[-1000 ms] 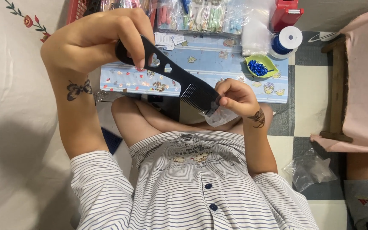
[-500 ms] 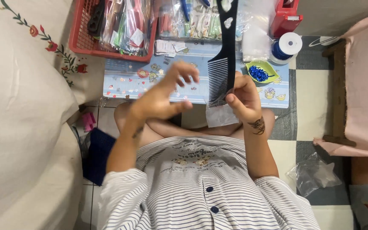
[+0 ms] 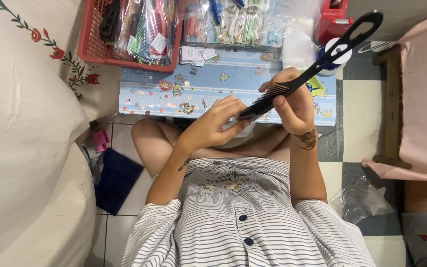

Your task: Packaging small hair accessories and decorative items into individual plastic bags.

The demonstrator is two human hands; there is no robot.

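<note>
Nearest the camera, below both hands, a striped buttoned shirt covers the person's chest above bare folded legs. The left hand has its fingers curled, fingertips pinching the toothed end of a black comb along with a bit of clear wrapping. Just beside it, the right hand is clamped around the comb's middle, the handle with its long slot slanting up and away to the right. Beyond the hands lies a low blue patterned table; farther off, up and left, stands a red basket of packaged goods.
</note>
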